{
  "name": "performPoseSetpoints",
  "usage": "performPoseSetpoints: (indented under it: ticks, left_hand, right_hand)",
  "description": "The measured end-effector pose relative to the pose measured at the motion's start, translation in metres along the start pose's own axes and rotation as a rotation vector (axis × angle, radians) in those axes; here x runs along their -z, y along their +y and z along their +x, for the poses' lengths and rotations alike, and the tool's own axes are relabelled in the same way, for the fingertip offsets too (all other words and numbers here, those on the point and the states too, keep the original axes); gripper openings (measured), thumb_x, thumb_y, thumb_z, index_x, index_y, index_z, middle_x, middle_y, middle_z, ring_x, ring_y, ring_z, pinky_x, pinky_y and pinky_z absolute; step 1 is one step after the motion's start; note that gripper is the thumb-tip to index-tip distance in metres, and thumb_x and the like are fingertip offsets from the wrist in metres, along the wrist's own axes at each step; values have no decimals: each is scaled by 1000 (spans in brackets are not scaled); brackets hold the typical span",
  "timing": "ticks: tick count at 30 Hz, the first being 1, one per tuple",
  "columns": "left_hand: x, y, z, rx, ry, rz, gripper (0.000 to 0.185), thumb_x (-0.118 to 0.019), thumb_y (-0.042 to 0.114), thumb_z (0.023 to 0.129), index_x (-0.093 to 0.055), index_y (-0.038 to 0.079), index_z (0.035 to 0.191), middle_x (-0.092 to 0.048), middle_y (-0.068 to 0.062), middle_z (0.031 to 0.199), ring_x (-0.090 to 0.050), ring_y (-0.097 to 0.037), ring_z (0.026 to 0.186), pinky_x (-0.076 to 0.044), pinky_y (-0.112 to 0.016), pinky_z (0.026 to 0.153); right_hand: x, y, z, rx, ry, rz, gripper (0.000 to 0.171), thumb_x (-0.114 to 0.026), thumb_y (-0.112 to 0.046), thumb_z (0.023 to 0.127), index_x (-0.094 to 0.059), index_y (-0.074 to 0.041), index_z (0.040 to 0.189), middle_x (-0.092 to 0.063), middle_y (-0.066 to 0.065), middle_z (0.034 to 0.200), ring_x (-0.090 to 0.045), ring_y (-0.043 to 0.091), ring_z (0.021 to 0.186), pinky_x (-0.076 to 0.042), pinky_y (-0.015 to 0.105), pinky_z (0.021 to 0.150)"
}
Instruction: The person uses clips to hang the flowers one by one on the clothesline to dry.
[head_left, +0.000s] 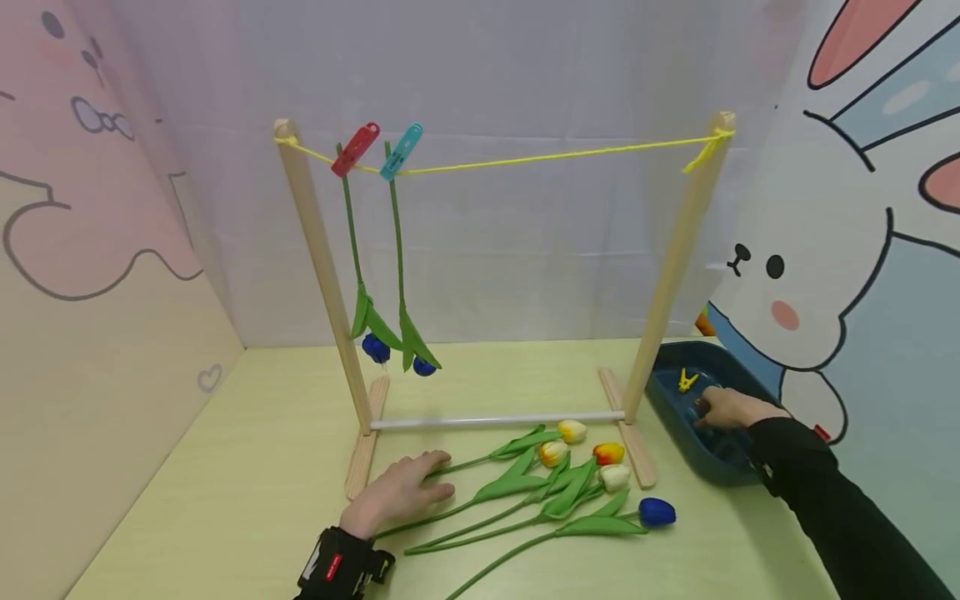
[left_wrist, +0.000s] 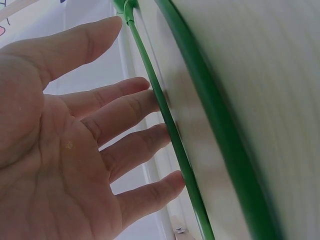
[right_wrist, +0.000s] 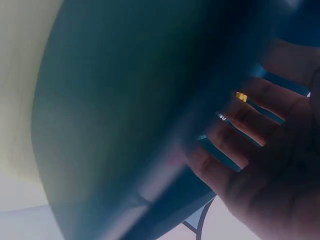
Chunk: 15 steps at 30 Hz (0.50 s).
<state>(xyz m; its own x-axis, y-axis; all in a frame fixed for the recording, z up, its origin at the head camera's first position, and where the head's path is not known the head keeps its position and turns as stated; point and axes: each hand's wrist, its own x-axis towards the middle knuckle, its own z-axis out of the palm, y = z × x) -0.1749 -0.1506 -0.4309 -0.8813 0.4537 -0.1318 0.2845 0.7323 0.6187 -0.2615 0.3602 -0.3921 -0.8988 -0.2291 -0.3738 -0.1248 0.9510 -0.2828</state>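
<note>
Left hand (head_left: 401, 493) flat, fingers straight, resting on the stem ends of the tulips (head_left: 570, 483) lying on the table, stems running rightward to the heads; right hand (head_left: 731, 408) reaches into the blue tray (head_left: 675, 417) near the yellow clip (head_left: 687, 380), grip cannot be told.

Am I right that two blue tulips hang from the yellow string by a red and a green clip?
Not quite. The head view shows the two blue tulips hanging from the yellow string by a red clip and a light blue clip, not a green one.
</note>
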Motion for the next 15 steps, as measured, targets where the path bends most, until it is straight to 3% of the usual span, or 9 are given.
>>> performPoseSetpoints:
  ticks: [3,9,15]
  left_hand:
    - [0,1,0,7,-3,3,55,-66,32,97,-53,2,142,-60,-23,140,-53,-48,131,-41,-64,108]
    - [-1,1,0,12,-4,2,56,-66,32,97,-53,2,142,-60,-23,140,-53,-48,132,-42,-64,108]
    - [-1,1,-1,9,1,13,56,-67,32,97,-53,2,142,-60,-23,140,-54,-48,131,-43,-64,107]
  right_hand:
    - [-1,3,0,9,52,-8,34,-74,-17,91,-66,13,103,-70,21,93,-65,26,80,-58,43,72]
    - [-2,3,-6,5,201,-13,28,-79,-23,86,-72,4,85,-67,9,77,-56,18,67,-49,34,61]
    - [-4,-3,-13,53,382,-17,25,-72,-23,92,-72,-4,76,-60,0,64,-52,14,56,-42,31,55]
